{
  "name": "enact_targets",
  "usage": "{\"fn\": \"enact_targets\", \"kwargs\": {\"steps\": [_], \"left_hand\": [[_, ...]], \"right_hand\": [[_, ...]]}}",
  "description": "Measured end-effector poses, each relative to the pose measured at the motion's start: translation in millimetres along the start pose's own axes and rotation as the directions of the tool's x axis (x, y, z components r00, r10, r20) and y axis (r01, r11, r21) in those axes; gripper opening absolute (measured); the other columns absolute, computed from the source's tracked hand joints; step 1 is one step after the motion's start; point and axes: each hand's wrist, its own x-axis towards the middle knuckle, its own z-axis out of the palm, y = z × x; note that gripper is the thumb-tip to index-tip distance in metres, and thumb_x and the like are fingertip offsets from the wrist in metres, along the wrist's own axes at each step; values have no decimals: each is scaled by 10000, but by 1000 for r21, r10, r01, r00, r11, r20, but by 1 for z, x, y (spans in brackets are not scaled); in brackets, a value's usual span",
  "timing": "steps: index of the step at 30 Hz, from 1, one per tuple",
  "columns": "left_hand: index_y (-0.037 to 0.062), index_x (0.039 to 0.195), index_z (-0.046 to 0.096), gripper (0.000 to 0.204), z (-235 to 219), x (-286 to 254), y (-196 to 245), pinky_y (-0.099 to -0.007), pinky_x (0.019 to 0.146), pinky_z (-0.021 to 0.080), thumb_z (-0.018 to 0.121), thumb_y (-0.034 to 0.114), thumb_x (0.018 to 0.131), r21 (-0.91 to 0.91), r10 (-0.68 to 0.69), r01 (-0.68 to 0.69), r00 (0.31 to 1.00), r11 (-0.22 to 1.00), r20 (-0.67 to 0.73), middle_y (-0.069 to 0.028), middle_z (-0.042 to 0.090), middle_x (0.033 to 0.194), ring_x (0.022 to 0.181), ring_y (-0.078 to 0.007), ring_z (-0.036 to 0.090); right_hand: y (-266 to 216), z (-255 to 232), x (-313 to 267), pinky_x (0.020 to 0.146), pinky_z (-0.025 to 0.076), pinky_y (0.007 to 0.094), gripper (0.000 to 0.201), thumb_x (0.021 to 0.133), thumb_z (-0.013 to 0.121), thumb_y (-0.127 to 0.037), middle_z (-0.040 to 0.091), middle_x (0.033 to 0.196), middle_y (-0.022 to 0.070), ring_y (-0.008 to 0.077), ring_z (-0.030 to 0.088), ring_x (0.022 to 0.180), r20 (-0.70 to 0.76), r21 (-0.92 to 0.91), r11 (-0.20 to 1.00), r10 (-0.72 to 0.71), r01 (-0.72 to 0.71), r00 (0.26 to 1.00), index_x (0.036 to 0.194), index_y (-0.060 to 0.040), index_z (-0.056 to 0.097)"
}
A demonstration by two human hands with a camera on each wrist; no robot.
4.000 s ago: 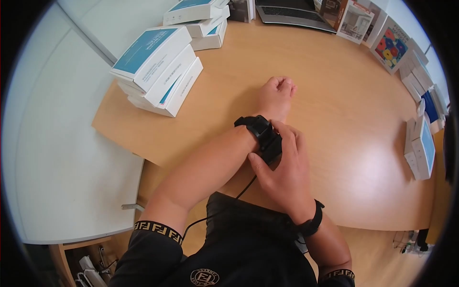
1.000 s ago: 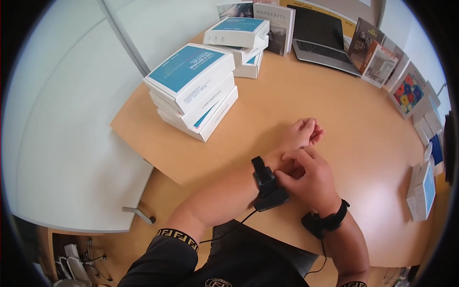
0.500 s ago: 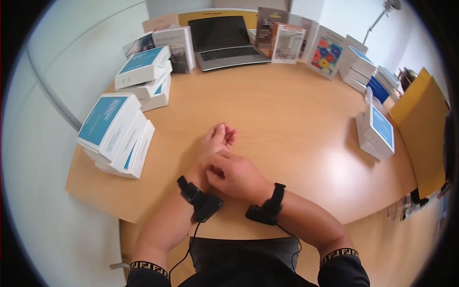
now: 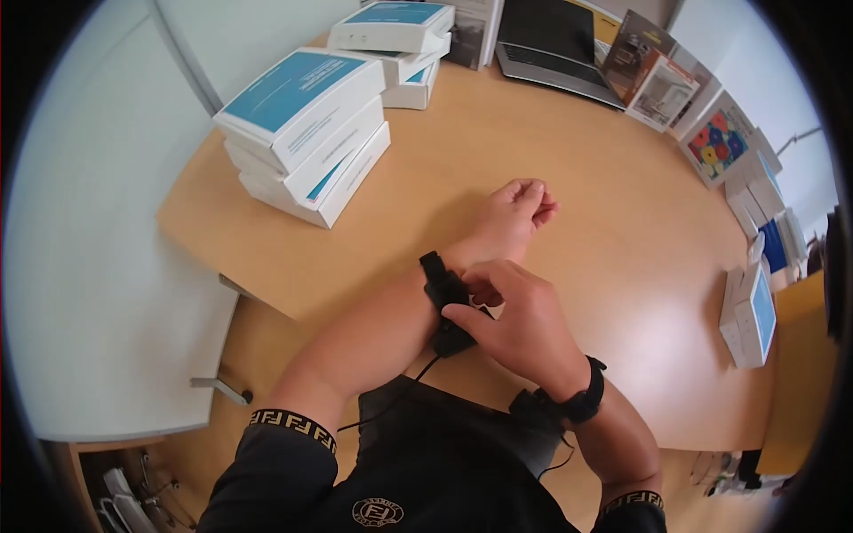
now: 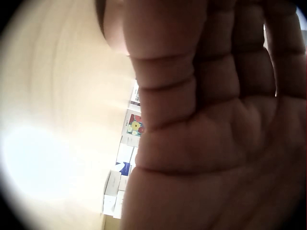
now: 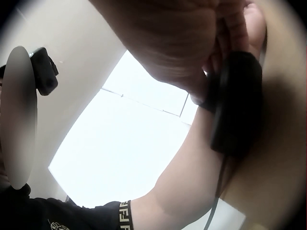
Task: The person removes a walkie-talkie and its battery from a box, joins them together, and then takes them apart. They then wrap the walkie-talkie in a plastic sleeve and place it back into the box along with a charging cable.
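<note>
My left hand (image 4: 518, 210) lies on the wooden table (image 4: 640, 266) as a fist, fingers curled in and holding nothing; the left wrist view shows its folded fingers (image 5: 206, 96) close up. A black camera unit (image 4: 442, 289) with a cable is strapped to my left wrist. My right hand (image 4: 475, 298) reaches across and pinches this unit with thumb and fingers. In the right wrist view the black unit (image 6: 237, 105) sits against the forearm under my right fingers. A black strap and unit (image 4: 569, 404) are on my right wrist.
A stack of white and blue boxes (image 4: 306, 120) stands at the table's left, with another stack (image 4: 395, 40) behind it. A laptop (image 4: 555, 44) and upright booklets (image 4: 711, 133) line the far edge. More boxes (image 4: 751, 315) sit at the right. A white surface (image 4: 98, 266) adjoins the table's left.
The head view has swung left and down. My right hand has slid back from the base of the left hand onto the black wrist unit. The left fist stays on the table.
</note>
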Motion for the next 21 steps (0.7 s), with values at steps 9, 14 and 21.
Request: {"fn": "enact_targets", "kwargs": {"steps": [9,14,21], "left_hand": [[7,1105,571,196,1,0,5,-303,964,516,516,189,1058,72,-51,49,998,996,34,-62,580,1048,1012,-169,588],[7,1093,579,206,2,4,2,-290,931,535,518,201,1057,134,-60,56,998,989,22,-63,588,1045,980,-159,605],[-2,1100,585,222,0,2,-2,-281,884,547,533,209,1051,250,-38,15,996,968,86,-61,626,1000,924,-146,645]], "right_hand": [[-11,12,-2,692,533,340,424,738,841,-152,625,847,79,230,620,759,-26,-241,969,-63,55,998,1071,-48,601],[-10,9,3,680,549,366,405,727,815,-143,625,884,107,268,654,783,-29,-238,970,-53,45,998,1059,-48,604],[-2,3,7,682,550,348,380,719,793,-114,628,884,100,245,658,769,-83,-275,959,-87,61,993,1051,-43,623]]}}
